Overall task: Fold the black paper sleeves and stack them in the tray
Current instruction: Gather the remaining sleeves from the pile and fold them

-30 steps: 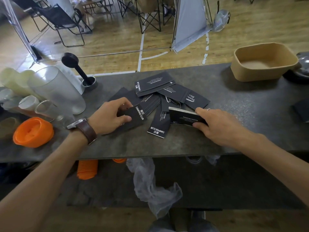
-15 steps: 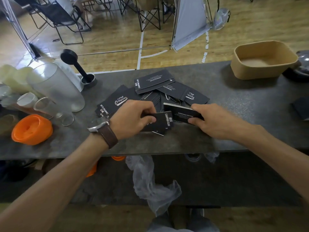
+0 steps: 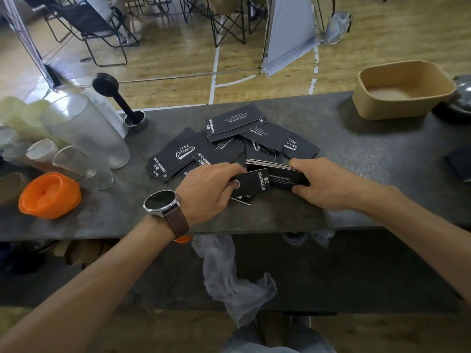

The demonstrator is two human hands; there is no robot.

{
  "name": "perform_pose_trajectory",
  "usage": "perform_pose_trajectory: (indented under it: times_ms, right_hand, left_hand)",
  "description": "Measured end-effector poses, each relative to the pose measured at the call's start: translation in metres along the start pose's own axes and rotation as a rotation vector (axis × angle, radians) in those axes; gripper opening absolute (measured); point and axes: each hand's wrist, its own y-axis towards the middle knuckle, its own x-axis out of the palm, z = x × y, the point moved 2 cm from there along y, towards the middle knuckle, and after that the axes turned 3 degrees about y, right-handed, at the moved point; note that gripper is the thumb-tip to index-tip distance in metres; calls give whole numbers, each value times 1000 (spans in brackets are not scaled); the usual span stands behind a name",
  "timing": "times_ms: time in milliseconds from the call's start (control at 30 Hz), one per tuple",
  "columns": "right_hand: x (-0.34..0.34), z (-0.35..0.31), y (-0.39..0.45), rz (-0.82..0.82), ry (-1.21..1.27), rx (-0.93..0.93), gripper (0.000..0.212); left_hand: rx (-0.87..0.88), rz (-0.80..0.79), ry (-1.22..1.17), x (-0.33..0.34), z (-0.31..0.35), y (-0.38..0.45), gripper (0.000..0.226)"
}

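Since the earlier frame, the left hand (image 3: 211, 189) has been brought rightward with its single black sleeve (image 3: 251, 184), so that the sleeve's right edge is now laid over the left end of the small stack (image 3: 285, 174) gripped by the right hand (image 3: 323, 184). The sleeve marked CAMPING CLUB is pinched in the left grip, fingers curled over its left part. The stack of folded sleeves is clenched in the right grip, thumb on its far edge and fingers curled under its near right end, just above the desk (image 3: 356, 149). Beyond both grips, touching the far side of the held stack, the loose pile of sleeves (image 3: 229, 141) is fanned across the desk. The tan tray (image 3: 405, 90) is set well apart, far right of the right grip. An orange lid (image 3: 49, 194) and a frosted jug (image 3: 86, 131) are seen left of the left grip
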Motion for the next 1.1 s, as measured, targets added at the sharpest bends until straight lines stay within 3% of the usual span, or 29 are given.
perform_pose_trajectory:
  times_ms: [300,433,567,633,700,833,967,1100]
  right_hand:
    - [6,-7,1,10,29,-60,20]
    - [3,-7,1,4,75,-74,18]
    - [3,-7,1,-3,81,-70,22]
    - [3,-7,1,-14,78,-71,19]
    - [2,-7,0,-29,77,-80,18]
    - [2,-6,-4,-31,80,-85,18]
    - [2,-4,-4,-19,72,-78,26]
    - [3,-4,-3,-9,67,-79,31]
  left_hand:
    - [27,52,7,4,21,15,13]
    - [-113,-5,13,-5,-13,2,26]
    - [-220,-33,-117,-9,-44,-16,16]
    - [-302,-61,-329,-3,-45,-19,13]
    - [-377,-94,-690,3,-43,-22,14]
    - [-585,-17,-1173,9,-46,-30,24]
    - [-603,133,-1090,13,-50,-33,5]
    - [-547,152,-987,14,-51,-34,31]
